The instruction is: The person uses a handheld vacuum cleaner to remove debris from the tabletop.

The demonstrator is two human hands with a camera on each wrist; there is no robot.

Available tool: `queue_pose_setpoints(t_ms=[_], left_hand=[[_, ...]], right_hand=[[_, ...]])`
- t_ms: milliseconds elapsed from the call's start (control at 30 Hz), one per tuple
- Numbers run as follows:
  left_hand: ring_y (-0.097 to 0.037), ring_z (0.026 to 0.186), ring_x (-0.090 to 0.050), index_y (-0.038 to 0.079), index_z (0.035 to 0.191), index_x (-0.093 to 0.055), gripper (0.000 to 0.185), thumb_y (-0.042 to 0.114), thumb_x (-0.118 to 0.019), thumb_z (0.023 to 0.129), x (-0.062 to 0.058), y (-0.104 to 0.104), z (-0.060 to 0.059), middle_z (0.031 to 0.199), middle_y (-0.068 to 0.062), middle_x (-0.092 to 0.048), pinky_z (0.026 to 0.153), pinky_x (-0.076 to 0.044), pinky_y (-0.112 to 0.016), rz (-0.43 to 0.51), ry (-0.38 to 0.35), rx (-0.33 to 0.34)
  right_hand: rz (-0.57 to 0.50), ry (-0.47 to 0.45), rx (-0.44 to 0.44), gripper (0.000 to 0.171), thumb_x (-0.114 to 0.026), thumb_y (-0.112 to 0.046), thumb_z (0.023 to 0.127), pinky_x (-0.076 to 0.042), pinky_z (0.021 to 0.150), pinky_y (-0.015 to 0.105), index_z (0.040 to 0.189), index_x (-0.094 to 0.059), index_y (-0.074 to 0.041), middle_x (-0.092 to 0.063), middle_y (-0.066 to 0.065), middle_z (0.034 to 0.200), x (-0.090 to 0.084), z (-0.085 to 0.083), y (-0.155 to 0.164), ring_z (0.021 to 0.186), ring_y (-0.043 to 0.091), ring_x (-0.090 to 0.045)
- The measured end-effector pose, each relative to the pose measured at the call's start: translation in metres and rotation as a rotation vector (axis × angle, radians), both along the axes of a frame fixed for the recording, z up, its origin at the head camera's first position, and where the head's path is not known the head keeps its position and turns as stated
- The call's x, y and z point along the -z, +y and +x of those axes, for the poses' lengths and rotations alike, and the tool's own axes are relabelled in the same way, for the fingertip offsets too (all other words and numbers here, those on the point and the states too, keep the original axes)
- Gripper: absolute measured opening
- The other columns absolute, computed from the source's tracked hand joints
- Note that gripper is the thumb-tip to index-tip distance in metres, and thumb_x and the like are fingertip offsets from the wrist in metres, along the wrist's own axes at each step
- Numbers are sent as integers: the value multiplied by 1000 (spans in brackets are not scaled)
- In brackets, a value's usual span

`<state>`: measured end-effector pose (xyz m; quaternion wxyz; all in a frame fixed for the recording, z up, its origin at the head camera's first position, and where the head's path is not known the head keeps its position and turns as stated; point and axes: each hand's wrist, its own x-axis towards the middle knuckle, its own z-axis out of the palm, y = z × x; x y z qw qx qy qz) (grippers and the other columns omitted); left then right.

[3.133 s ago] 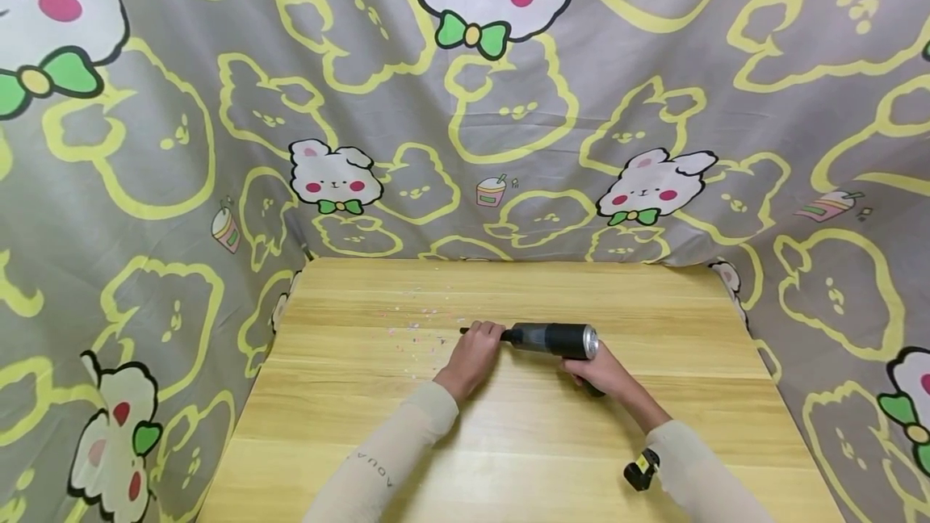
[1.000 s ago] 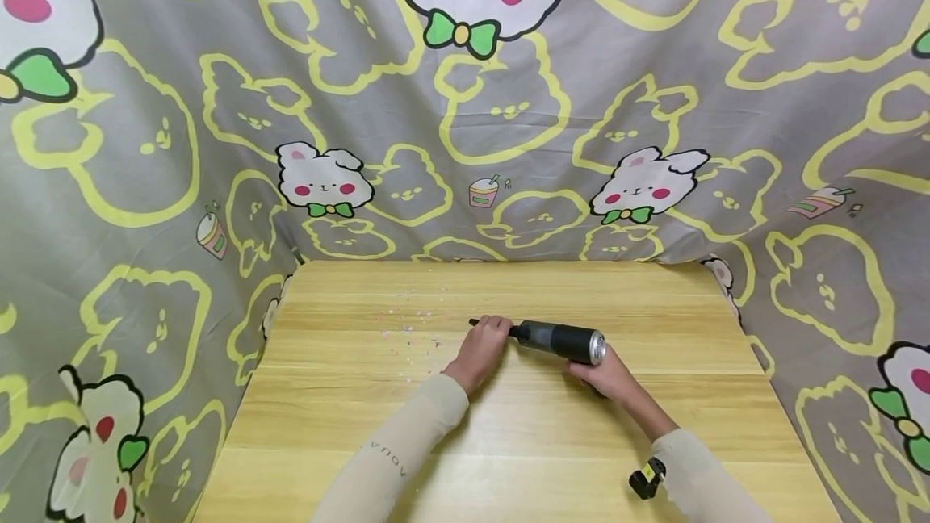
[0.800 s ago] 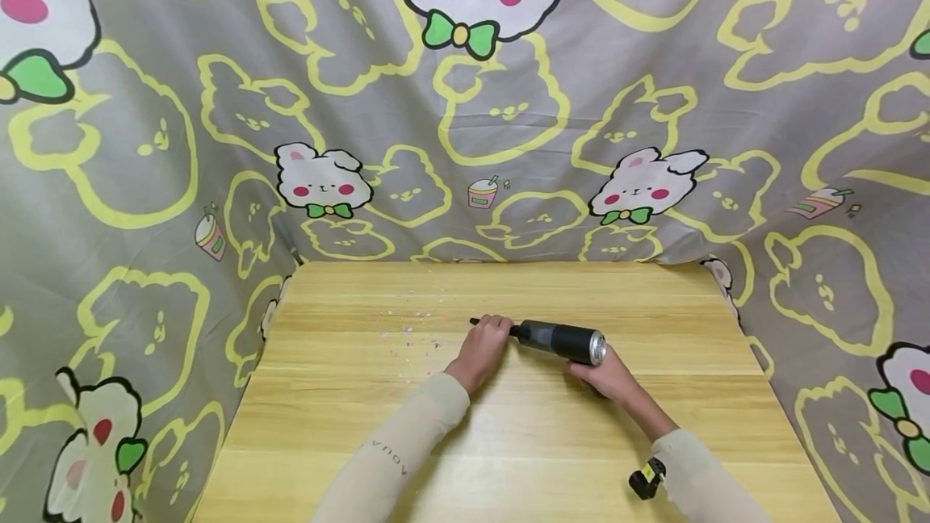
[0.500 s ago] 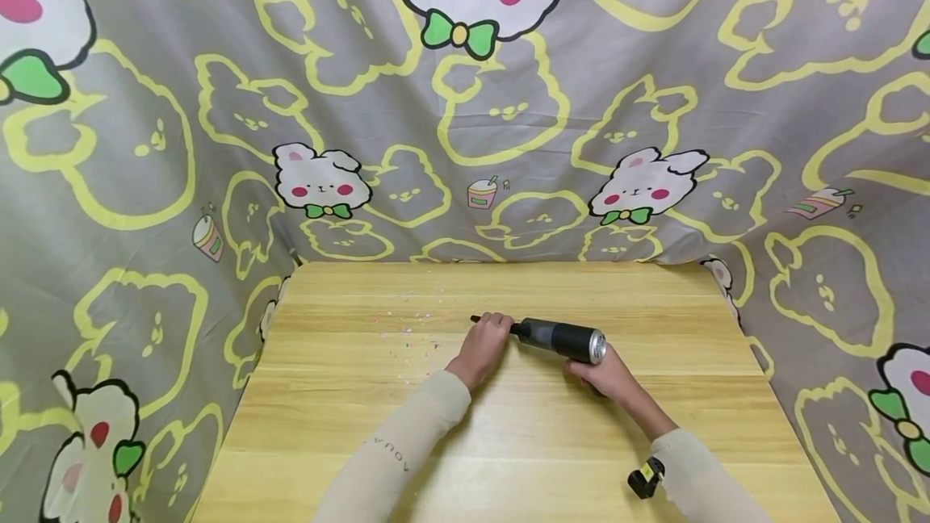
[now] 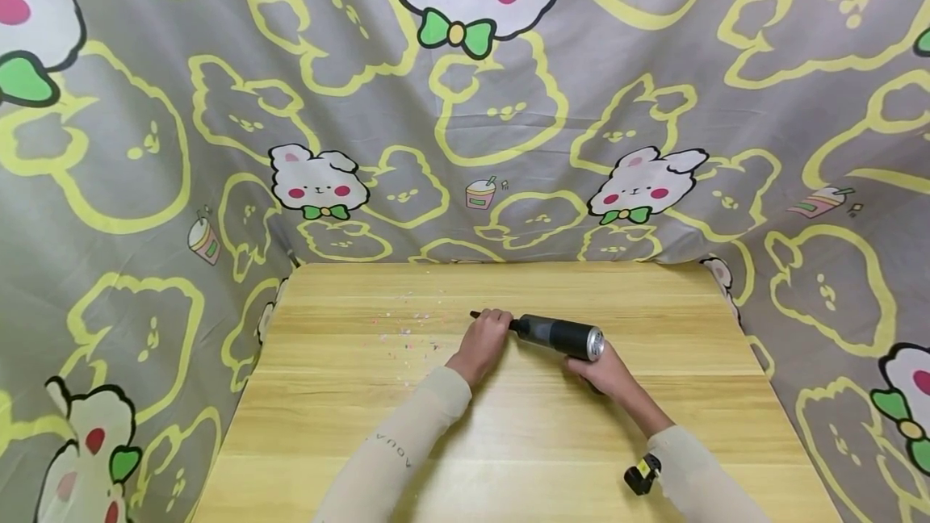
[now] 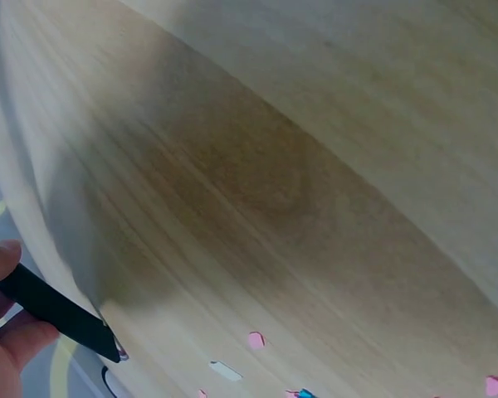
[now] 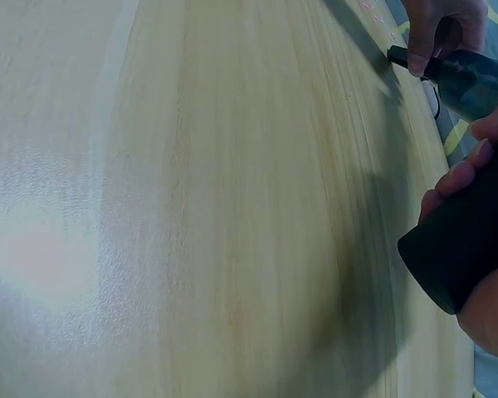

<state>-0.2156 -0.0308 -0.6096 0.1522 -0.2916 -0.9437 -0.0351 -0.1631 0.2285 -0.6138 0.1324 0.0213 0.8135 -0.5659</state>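
Observation:
My right hand [image 5: 605, 370] grips the handle [image 7: 461, 240] of a black handheld vacuum cleaner [image 5: 574, 337] with a smoky see-through front and a silver rear end. My left hand [image 5: 482, 347] holds its slim black nozzle [image 6: 62, 319] between thumb and fingers, close behind the flat tip. In the head view the tip points left, toward small confetti bits [image 5: 407, 332] scattered on the wooden table. Pink, white and blue pieces, such as a pink bit [image 6: 256, 340], lie near the nozzle mouth in the left wrist view.
The wooden table [image 5: 508, 442] is enclosed at the back and sides by a grey cartoon-print curtain [image 5: 407, 119]. A small black and yellow device [image 5: 643, 474] is strapped at the right sleeve's cuff.
Over three seconds the vacuum has shifted slightly right and away, its nozzle tip now higher in view. Both hands keep their hold. The head view has turned slightly right.

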Motion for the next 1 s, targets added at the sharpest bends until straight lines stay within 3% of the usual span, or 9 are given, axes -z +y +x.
queue_pose_setpoints(t_ms=[300, 1000], left_hand=[[-23, 105, -75, 5, 118, -72, 22, -3, -63, 100, 0, 2, -6, 114, -10, -77, 89, -65, -25, 20, -49, -8], [-20, 103, -74, 7, 117, -71, 24, -5, -62, 99, 1, 8, -10, 114, -8, -76, 85, -65, -23, 56, -53, 58]], right_hand=[[-26, 2, 4, 33, -75, -7, 90, -50, 50, 30, 113, -56, 5, -57, 5, 65, -2, -4, -2, 55, 20, -56], [34, 25, 90, 49, -80, -10, 86, -51, 52, 26, 124, -55, 8, -60, 2, 70, -5, 6, 1, 57, 15, -57]])
